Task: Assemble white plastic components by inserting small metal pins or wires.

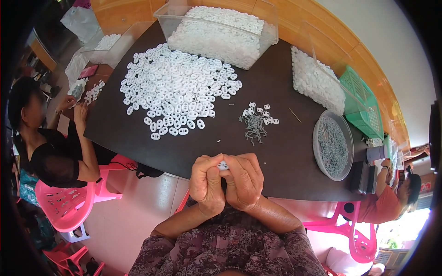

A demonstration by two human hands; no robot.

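Fingers of left hand (207, 184), right hand (243, 180) pinch one white plastic piece (223, 165).

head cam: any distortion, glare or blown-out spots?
Head view: strong fisheye, the dark table edge bows and black vignette fills the corners; window area lower right is blown out; both hands and the white plastic piece they pinch stay sharp; soft glare on the clear bin.

Dark tabletop (276, 152), pretty crowded. Big spread of white oval plastic pieces (177, 89) lying loose across the middle, small heap of grey metal bits (254, 124) right beside it. Clear bins of white pieces (221, 32) along the far edge, round bowl of grey bits (332, 145) over right, green basket (363, 103) behind.
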